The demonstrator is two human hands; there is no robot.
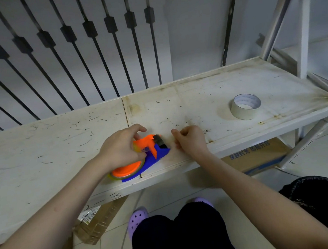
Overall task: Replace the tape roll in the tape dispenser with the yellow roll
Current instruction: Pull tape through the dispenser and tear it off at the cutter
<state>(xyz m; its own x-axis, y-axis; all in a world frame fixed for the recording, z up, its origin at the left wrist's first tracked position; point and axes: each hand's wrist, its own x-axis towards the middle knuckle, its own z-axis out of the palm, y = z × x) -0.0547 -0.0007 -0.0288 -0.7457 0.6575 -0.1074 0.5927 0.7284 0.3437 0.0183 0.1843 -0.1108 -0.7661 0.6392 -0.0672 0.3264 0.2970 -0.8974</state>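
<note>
Your knees (pixel 197 222) bend before the shelf (pixel 42 145). At its near edge your left grip (pixel 121 148) clamps the tape dispenser (pixel 156 154), the yellow roll (pixel 110 176) seated on its hub. Your right grip (pixel 188 140), fingers curled just beside it, may be pinching the tape end, but that is unclear. Draw the tape straight and taut.

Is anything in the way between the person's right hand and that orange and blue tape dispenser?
Nothing visible. The right hand is just beside the front end of the tape dispenser, with only a strip of bare shelf between them. The left hand grips the dispenser at its roll end.
</note>
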